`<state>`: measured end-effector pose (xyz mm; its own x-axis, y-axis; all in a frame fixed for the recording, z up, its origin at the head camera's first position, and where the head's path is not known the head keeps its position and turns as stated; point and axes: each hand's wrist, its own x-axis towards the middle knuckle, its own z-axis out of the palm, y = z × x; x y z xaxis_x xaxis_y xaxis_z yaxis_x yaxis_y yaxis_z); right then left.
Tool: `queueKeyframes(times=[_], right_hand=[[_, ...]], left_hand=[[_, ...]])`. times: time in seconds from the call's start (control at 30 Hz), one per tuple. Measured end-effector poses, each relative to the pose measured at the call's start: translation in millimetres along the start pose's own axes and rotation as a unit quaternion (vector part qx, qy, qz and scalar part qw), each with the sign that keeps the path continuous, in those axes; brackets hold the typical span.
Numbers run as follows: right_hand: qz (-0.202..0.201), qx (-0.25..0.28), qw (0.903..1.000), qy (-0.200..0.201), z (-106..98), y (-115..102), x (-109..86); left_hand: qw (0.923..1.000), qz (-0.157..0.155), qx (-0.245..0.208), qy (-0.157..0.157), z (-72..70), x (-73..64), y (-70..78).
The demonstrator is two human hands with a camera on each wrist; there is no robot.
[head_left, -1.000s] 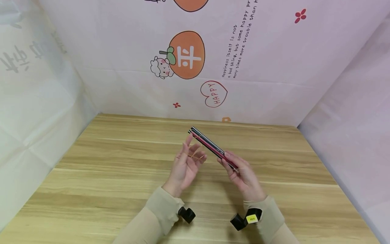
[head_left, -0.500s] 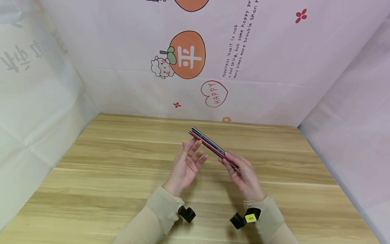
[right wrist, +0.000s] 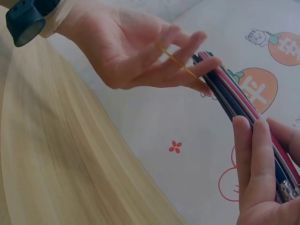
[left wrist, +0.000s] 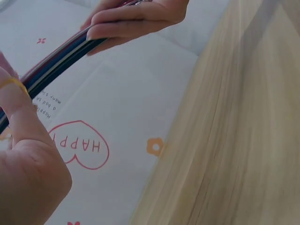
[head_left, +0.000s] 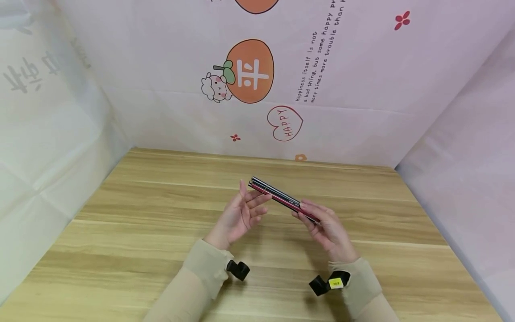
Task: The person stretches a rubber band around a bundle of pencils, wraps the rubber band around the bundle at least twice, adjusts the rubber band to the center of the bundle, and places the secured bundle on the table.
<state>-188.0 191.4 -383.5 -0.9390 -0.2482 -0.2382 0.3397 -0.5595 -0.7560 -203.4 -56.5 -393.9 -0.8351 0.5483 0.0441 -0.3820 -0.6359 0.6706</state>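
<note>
My right hand [head_left: 330, 228] grips a slim bundle of pencils [head_left: 279, 197] near its lower right end, thumb and fingers on either side. Red, dark blue and black-and-white barrels show, and silver ferrules sit at the held end in the right wrist view. A thin yellow rubber band [right wrist: 176, 60] stretches across the fingers of my left hand [head_left: 241, 214]. Those fingers are spread and mostly straight, their tips at the bundle's far end. In the left wrist view, the rubber band [left wrist: 14, 82] crosses a left-hand digit beside the pencils [left wrist: 61, 56].
Both hands are above a wood-grain table [head_left: 132, 232]. A printed white cloth [head_left: 346, 129] hangs behind it, and pale cloth walls [head_left: 474, 147] stand at both sides. A small black camera [head_left: 239, 270] is strapped to each wrist.
The far end of the pencil bundle has dipped and both hands have drifted slightly apart. My left fingers have shifted from the bundle's tip to along its near side.
</note>
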Motion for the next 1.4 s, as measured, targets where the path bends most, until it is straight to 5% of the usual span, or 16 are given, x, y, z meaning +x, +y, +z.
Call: queueKeyframes(times=[0.3, 0.47, 0.73, 0.93, 1.4], right_hand=[[-0.008, -0.066, 0.9966, -0.048, -10, -9, -0.9], [-0.023, -0.105, 0.9913, -0.075, -15, -14, -1.8], [-0.032, -0.14, 0.9841, -0.105, -19, -19, -3.0], [-0.037, -0.172, 0.978, -0.113, -20, -20, -4.2], [-0.055, -0.244, 0.9637, -0.094, -16, -22, -6.7]], left_hand=[[0.9968, -0.022, 0.076, -0.009, -4.9, -3.4, 6.3], [0.9884, -0.015, 0.151, 0.012, -4.9, -2.9, 5.0], [0.9764, -0.044, 0.209, 0.031, -6.3, -3.0, 6.2], [0.9718, -0.062, 0.223, 0.047, -7.2, -2.5, 6.4], [0.9445, -0.079, 0.306, 0.09, -5.6, 3.0, 0.6]])
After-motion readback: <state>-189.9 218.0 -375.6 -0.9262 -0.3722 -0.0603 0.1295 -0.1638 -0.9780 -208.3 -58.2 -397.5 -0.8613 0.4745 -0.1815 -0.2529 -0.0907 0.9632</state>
